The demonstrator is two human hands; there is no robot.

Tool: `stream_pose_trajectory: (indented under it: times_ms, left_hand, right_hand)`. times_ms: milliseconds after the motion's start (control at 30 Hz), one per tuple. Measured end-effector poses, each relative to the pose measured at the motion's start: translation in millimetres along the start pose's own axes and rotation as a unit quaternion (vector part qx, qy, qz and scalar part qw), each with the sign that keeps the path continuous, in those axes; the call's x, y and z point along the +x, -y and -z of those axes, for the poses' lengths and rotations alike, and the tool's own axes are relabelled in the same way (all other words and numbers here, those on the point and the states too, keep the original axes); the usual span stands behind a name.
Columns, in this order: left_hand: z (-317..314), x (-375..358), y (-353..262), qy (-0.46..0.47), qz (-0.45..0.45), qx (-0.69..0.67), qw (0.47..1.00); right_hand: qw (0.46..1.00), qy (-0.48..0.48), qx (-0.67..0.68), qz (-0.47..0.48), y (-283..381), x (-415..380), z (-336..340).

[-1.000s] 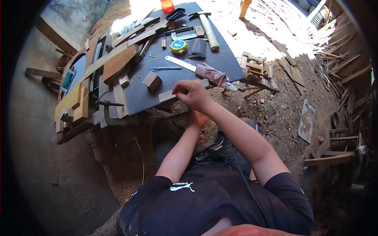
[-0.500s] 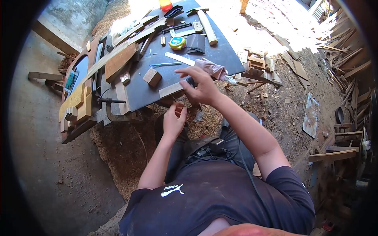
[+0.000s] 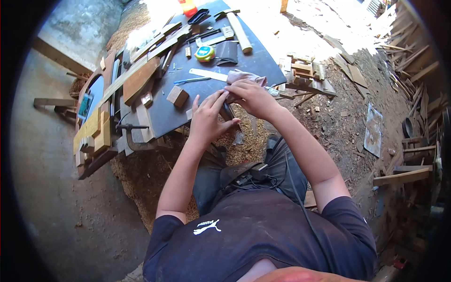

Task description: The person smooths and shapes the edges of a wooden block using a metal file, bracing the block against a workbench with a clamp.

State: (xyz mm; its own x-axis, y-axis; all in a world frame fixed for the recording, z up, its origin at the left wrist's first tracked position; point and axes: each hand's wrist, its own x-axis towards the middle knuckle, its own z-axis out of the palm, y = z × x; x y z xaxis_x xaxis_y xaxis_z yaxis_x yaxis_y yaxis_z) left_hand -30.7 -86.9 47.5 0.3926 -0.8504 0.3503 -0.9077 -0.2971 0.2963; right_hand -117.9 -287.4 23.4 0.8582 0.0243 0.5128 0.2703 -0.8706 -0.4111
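Note:
My left hand [image 3: 207,121] is over the table's near edge, fingers stretched out and thumb apart. Its fingertips meet those of my right hand [image 3: 253,97], whose fingers are bent together around something hidden. Part of a pale wood piece [image 3: 189,114] shows beside my left fingers; the rest is covered. A dark object [image 3: 226,112] sits between the hands. To the left lies a small wood block [image 3: 178,96]. Behind the hands are a blue pen [image 3: 191,80], a metal ruler [image 3: 208,74] and a crumpled cloth [image 3: 249,76].
On the dark table [image 3: 164,113] are a tape measure [image 3: 205,53], a hammer [image 3: 239,33] and long boards [image 3: 141,80]. A clamp [image 3: 131,134] grips the left edge. Wood scraps [image 3: 305,70] lie beyond the right side, near a bottle tip [image 3: 272,91].
My left hand has risen from below the table edge to over the wood piece, its fingers straightening. My right hand has moved slightly right, its fingers now drawn together. The view has shifted slightly.

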Motion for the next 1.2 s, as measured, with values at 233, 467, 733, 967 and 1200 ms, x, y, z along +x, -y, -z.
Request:
stream_pose_trajectory:
  times_ms: [233,467,733,967,1200]
  left_hand:
    - [-3,7,4,-0.016,-0.041,-0.056,0.997]
    - [-4,11,-1,-0.013,-0.044,-0.08,0.996]
    - [-6,8,7,-0.005,-0.076,-0.057,0.995]
    - [-4,11,3,0.014,-0.048,-0.058,0.997]
    - [0,8,5,0.017,-0.069,-0.073,0.995]
  right_hand:
    - [0.999,0.009,0.037,0.008,-10,0,5]
    - [0.998,0.036,0.025,0.036,-16,3,18]
    - [0.998,0.041,0.015,0.043,-23,1,17]
    - [0.998,0.036,0.03,0.046,-24,0,29]
    - [0.996,0.058,0.061,0.013,-34,-5,42]
